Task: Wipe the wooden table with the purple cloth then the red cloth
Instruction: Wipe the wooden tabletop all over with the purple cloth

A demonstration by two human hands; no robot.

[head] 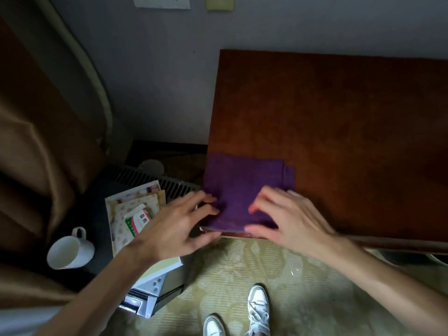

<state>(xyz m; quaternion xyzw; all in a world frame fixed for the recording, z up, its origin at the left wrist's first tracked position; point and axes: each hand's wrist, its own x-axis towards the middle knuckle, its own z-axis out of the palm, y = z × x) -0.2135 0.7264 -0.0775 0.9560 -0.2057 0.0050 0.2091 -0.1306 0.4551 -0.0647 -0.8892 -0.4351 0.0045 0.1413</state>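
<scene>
From the head view we see the purple cloth [244,190] folded flat on the near left corner of the wooden counter [339,122]. Our left hand [179,224] and right hand [286,219] rest on it with fingers spread, gripping nothing. Left of the counter an empty white mug [70,249] stands beside a small packet [138,220] whose print is too blurred to read.

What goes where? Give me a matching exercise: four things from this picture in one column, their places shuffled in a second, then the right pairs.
Things:
1. purple cloth
2. white mug
3. sneakers
4. right hand

Places:
A. on the patterned carpet
B. on the dark surface left of the stacked papers
C. flat on the near left corner of the wooden table
D. fingers resting on the cloth's near right part

Pairs: 1-C, 2-B, 3-A, 4-D
</scene>
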